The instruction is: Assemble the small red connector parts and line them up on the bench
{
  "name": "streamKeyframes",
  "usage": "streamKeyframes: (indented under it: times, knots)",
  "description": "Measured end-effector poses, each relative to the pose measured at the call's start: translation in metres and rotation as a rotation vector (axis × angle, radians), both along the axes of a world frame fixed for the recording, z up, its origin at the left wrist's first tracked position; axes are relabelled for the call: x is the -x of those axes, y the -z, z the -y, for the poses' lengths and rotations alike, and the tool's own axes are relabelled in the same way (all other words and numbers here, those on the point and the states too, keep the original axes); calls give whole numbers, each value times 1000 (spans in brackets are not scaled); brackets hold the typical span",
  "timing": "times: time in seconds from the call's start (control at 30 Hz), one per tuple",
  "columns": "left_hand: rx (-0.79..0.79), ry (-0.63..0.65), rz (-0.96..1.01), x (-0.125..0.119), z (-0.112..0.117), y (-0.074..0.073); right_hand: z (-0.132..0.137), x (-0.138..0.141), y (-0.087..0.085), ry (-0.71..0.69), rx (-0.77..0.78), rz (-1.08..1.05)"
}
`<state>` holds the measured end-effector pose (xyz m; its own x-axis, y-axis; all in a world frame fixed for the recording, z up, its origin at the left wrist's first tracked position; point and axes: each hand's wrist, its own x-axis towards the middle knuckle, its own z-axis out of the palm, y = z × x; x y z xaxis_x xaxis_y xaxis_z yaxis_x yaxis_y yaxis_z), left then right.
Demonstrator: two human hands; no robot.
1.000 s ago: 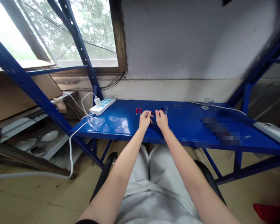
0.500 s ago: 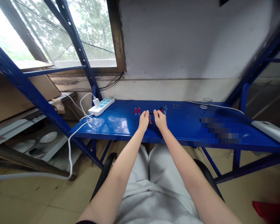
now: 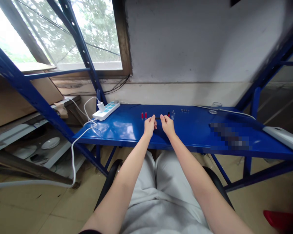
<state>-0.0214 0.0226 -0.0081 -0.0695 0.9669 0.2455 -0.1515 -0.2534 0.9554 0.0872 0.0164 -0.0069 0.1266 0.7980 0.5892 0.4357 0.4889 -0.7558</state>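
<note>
Over the blue table, my left hand and my right hand are close together. Each is closed, thumb on top, on one end of a thin dark stick-like piece that spans the small gap between them; its exact kind is too small to tell. Just left of my left hand are two small red tubes with clear ends. Past my right hand lie a small red-and-black piece, partly hidden by it, and some small clear pieces.
Several tiny metallic bits form a row farther back, near a clear glass cup. A white power strip with cables sits at the left. To the right are a pixelated dark object and a white device.
My left hand has shifted very slightly left, and the gap between the hands looks a touch wider. The things on the table stay in place.
</note>
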Motion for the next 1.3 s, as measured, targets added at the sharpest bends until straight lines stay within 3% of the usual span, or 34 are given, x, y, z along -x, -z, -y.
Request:
streamKeyframes:
  times: [0.3, 0.6, 1.13, 1.3]
  knots:
    - [-11, -73, 21, -1, -3, 1, -2, 0, -1, -63, -21, 4]
    - [5, -54, 21, -1, -9, 7, -2, 1, 1, -69, -39, 17]
    - [92, -170, 102, 1, -6, 3, 1, 2, -1, -119, 4, -51]
    - [55, -47, 181, 2, -2, -2, -3, -2, 0, -88, -19, -106]
